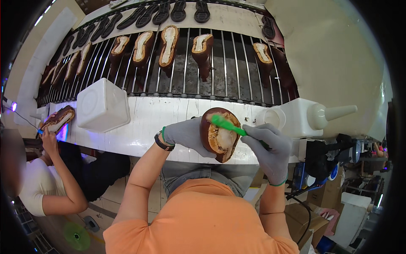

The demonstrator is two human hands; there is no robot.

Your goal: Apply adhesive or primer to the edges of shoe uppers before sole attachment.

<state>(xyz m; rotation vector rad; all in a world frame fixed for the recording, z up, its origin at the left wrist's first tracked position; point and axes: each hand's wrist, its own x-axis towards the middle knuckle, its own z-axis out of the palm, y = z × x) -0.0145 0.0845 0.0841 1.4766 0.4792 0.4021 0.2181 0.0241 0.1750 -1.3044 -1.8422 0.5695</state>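
Note:
My left hand [188,135], in a grey glove, holds a brown shoe upper [220,134] with its pale underside turned up toward me. My right hand [270,148], also gloved in grey, grips a green brush [228,125] whose head rests on the top of that underside. Both hands meet over the white ledge [165,122] in front of my orange shirt. A black watch band sits on my left wrist.
A metal-rod conveyor [220,72] behind the ledge carries several brown shoe uppers [168,44], with black soles [177,10] on a track beyond. A white square container [102,106] stands left, a white nozzle jug [313,116] right. A person at left holds another shoe [58,120].

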